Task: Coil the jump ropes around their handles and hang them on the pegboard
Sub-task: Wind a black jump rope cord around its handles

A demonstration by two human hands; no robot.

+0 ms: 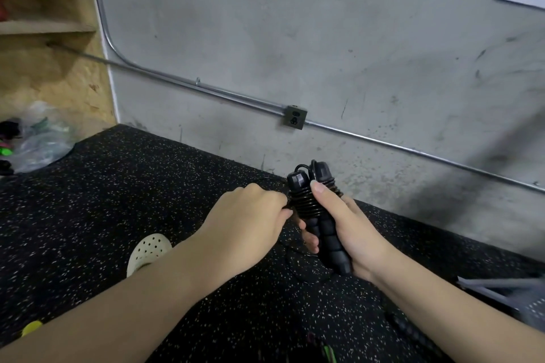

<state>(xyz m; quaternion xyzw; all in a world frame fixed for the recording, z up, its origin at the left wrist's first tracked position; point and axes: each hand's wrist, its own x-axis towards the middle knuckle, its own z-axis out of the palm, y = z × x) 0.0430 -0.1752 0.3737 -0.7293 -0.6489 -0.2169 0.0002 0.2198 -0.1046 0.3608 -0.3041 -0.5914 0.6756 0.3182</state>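
Ribbed black foam handles (321,224), thin cord (303,199) spiralled tight, in right hand (351,233).

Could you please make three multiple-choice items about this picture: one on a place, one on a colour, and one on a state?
1. Where is the electrical outlet?
A. on the grey wall, on the metal conduit
B. on the speckled floor
C. on the wooden shelf

2. What colour are the jump rope handles?
A. red
B. black
C. white

3. What is the state of the cord?
A. fully stretched out on the floor
B. hanging on a pegboard
C. partly coiled around the upper part of the two handles

Answers:
1 A: the outlet box sits on the conduit that runs along the wall.
2 B: both handles, which the right hand grips, are black.
3 C: turns of cord wrap the handles near the caps, and the left hand pinches the cord beside them.
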